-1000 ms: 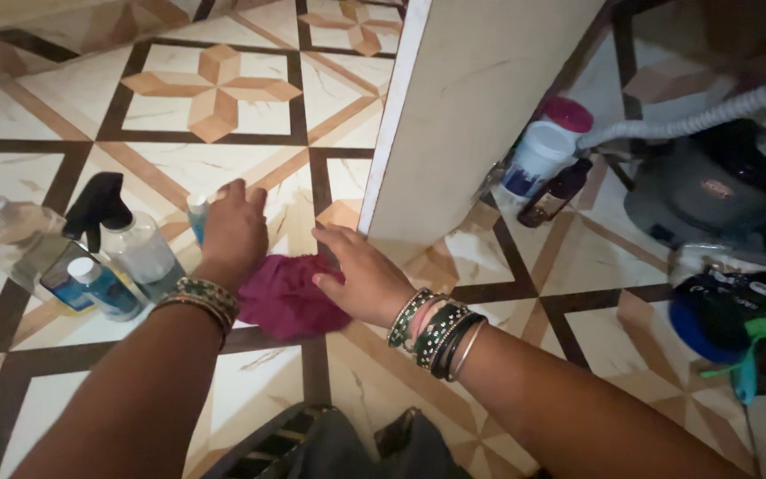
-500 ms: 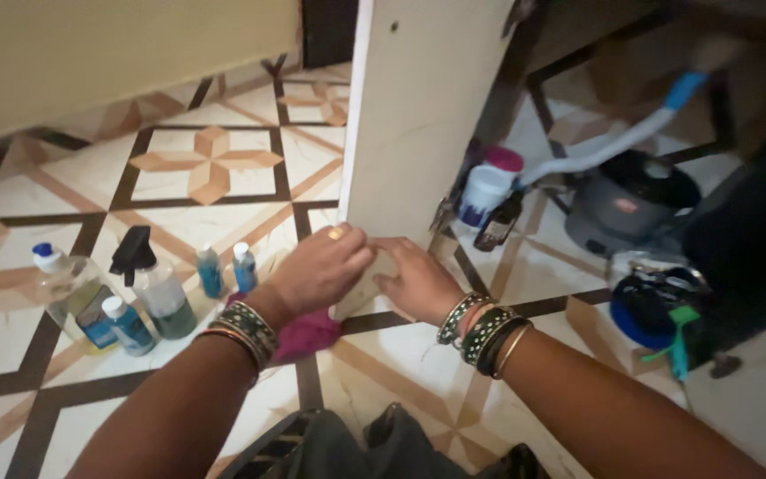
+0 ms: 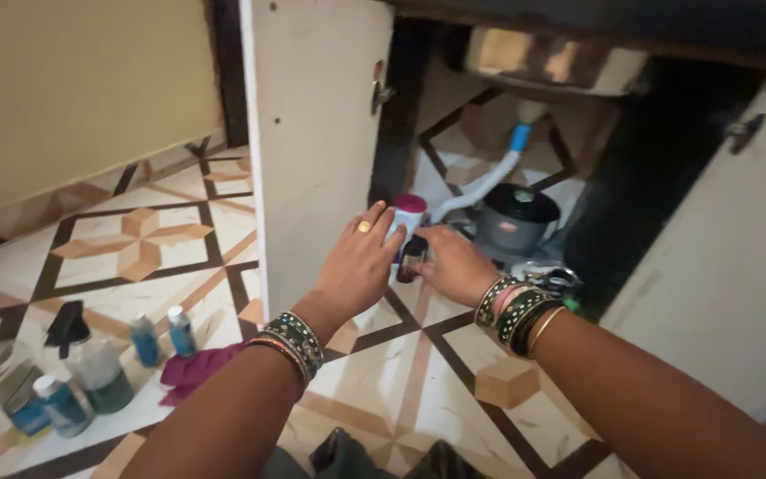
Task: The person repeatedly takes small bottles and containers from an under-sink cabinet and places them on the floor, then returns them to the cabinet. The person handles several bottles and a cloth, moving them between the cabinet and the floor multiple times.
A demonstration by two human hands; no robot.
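My left hand (image 3: 356, 262) is stretched forward with its fingers apart, holding nothing. It sits by the lower edge of the open white cabinet door (image 3: 312, 151), its fingertips close to a white bottle with a pink cap (image 3: 410, 213). My right hand (image 3: 456, 264) is at the cabinet's floor opening, with its fingers closed around a small dark bottle (image 3: 410, 260) that stands just in front of the white bottle. Both wrists wear stacked bangles.
A magenta cloth (image 3: 195, 368) lies on the patterned floor tiles at my left. Near it stand a spray bottle (image 3: 90, 364) and several small blue bottles (image 3: 145, 339). Inside the cabinet are a grey round canister (image 3: 516, 217) and a white hose (image 3: 480, 186). The second door (image 3: 729, 266) stands open on the right.
Both hands left the magenta cloth on the floor and reached right into the open cabinet. My right hand closed on the small dark bottle, and the view swung toward the cabinet.
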